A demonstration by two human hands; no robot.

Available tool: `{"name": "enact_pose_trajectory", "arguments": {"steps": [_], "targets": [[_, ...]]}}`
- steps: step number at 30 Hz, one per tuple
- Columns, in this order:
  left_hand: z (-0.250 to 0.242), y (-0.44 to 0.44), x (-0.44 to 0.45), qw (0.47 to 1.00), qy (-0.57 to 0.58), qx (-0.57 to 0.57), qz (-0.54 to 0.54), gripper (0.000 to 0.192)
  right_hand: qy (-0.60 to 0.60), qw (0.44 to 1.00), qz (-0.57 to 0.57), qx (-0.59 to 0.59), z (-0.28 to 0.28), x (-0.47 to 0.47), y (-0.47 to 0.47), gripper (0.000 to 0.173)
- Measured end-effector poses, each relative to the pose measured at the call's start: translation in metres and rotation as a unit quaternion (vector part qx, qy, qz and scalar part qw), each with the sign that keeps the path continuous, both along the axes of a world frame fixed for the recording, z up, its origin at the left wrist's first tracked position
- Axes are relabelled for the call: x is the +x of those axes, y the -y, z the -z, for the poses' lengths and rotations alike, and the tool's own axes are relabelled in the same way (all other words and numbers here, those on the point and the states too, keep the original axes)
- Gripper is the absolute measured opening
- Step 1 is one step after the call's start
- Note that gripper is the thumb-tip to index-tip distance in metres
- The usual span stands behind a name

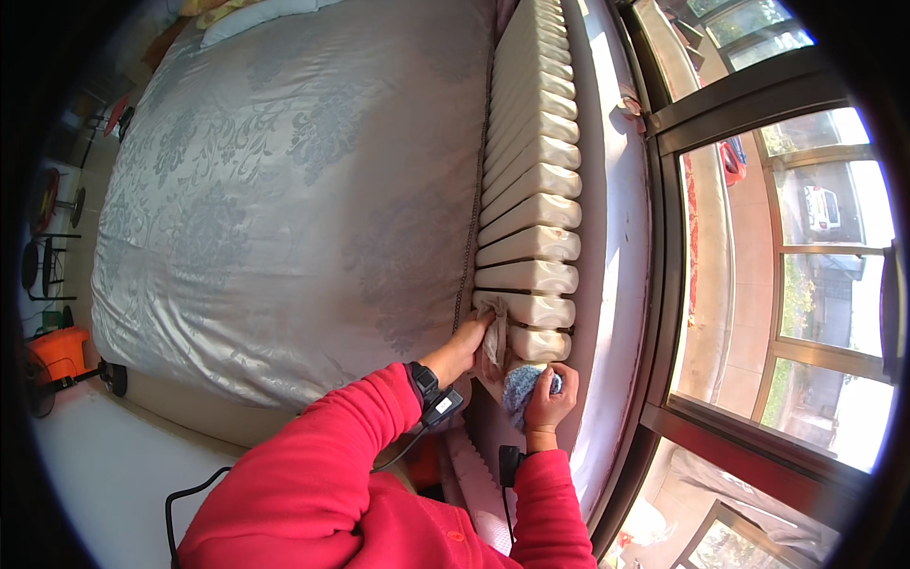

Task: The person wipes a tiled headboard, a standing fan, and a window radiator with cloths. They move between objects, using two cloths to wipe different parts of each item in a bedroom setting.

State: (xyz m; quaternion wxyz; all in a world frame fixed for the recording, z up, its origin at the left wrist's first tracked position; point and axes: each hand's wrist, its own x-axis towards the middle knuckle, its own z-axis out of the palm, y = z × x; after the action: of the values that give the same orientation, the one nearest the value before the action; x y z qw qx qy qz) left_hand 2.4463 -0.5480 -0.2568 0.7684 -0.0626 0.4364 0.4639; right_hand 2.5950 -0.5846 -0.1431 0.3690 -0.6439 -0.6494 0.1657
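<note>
A cream column radiator runs along the wall below the window, its near end in front of me. My right hand grips a fuzzy blue cloth against the radiator's end section. At the bed-facing side, my left hand holds a thin, pale, crumpled cloth against the near sections. The left fingers are partly hidden by this cloth. Both wrists carry black strapped devices with cables.
A bed with a silvery patterned cover stands close along the radiator's left side. To the right are a white windowsill and a dark window frame. An orange container and a black stool are at far left.
</note>
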Motion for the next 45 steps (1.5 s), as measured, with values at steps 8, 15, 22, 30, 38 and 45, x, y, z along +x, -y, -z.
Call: {"name": "enact_pose_trajectory", "arguments": {"steps": [8, 15, 22, 30, 38, 45], "targets": [[-0.068, -0.094, -0.028, 0.940, -0.165, 0.272, -0.119, 0.031, -0.016, 1.000, 0.000, -0.016, -0.004, 0.001, 0.000, 0.007], [0.006, -0.167, -0.046, 0.980, -0.113, 0.142, -0.084, 0.047, -0.025, 0.999, -0.022, -0.035, -0.005, 0.003, 0.000, 0.007], [0.048, -0.139, -0.047, 0.992, -0.059, 0.069, -0.082, 0.051, -0.022, 0.998, -0.029, -0.046, -0.006, 0.005, 0.001, 0.008], [0.010, -0.143, -0.055, 0.998, 0.008, 0.039, -0.039, 0.048, -0.015, 0.999, -0.021, -0.024, -0.006, 0.001, -0.001, 0.009], [-0.027, -0.072, -0.029, 0.968, -0.190, 0.155, 0.045, 0.036, -0.002, 1.000, -0.004, -0.019, -0.001, 0.002, 0.000, 0.008], [0.000, 0.028, 0.021, 0.955, -0.234, 0.171, 0.061, 0.030, 0.021, 1.000, 0.011, -0.006, 0.001, 0.000, 0.000, 0.008]]}}
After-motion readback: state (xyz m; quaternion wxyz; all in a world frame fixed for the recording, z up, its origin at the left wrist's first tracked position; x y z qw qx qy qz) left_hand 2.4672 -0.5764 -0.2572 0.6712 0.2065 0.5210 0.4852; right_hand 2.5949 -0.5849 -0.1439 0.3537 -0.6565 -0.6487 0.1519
